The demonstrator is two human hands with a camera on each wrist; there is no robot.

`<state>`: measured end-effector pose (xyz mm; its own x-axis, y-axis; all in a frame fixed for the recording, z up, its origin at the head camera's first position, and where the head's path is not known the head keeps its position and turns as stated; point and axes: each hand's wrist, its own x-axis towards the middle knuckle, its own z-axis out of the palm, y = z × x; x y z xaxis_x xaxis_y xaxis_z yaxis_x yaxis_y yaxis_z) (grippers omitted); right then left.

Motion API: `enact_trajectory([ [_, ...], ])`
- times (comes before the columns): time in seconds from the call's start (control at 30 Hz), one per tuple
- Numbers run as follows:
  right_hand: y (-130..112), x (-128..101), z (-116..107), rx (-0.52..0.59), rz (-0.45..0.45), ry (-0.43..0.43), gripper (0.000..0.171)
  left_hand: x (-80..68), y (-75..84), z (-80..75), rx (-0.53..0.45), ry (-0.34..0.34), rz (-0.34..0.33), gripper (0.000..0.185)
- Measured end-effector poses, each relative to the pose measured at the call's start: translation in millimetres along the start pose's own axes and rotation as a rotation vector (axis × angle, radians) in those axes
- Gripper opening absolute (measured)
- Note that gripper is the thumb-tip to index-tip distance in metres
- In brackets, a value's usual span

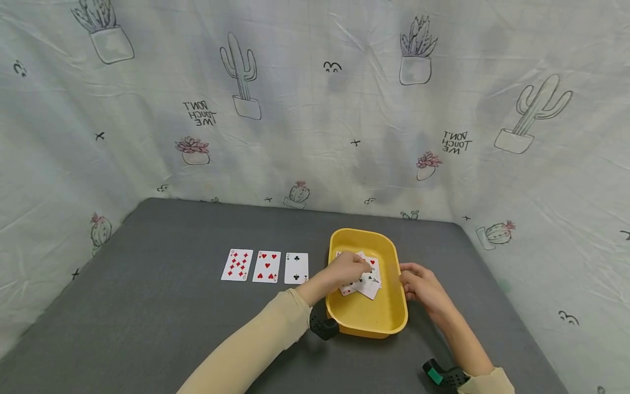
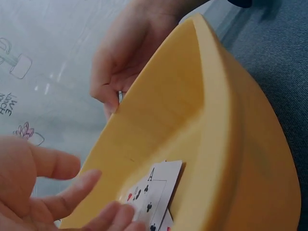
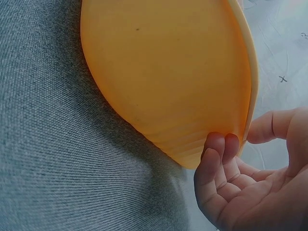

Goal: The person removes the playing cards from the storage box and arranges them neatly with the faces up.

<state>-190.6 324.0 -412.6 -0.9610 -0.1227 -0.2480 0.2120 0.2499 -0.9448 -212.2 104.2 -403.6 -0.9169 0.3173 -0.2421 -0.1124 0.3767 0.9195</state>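
1. While the right hand (image 1: 423, 287) steadies the yellow plastic tray (image 1: 389, 323) with curled fingertips (image 3: 219, 149) against its outer wall and thumb at the rim, the tray rests on the grey table (image 1: 147, 306).
2. Inside the tray, the left hand (image 1: 346, 268) reaches with loosely spread fingers (image 2: 72, 192) onto the loose playing cards (image 1: 366, 282); these look thin, light and slick, best lifted by an edge.
3. Farther left, three face-up cards (image 1: 266, 267) lie in a row.

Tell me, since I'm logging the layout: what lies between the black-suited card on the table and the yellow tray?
Nothing: in the head view a bare strip of grey table separates the black-suited card from the yellow tray.
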Motion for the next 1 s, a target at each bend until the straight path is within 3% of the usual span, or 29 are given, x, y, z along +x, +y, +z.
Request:
enact_trajectory([
  [0.2, 5.4, 1.0, 0.2, -0.021, -0.012, 0.018, 0.038, 2.7, -0.5, 0.8, -0.041, 0.075, 0.022, 0.026],
  [0.6, 6.3, 2.1, -1.6, -0.015, -0.004, 0.007, 0.039, 7.6, -0.8, 3.4, -0.141, 0.056, -0.081, 0.031],
  [1.0, 7.8, 3.4, -1.1, -0.01, 0.002, 0.015, 0.039, 8.0, -3.1, 7.4, -0.223, 0.05, -0.106, 0.03],
])
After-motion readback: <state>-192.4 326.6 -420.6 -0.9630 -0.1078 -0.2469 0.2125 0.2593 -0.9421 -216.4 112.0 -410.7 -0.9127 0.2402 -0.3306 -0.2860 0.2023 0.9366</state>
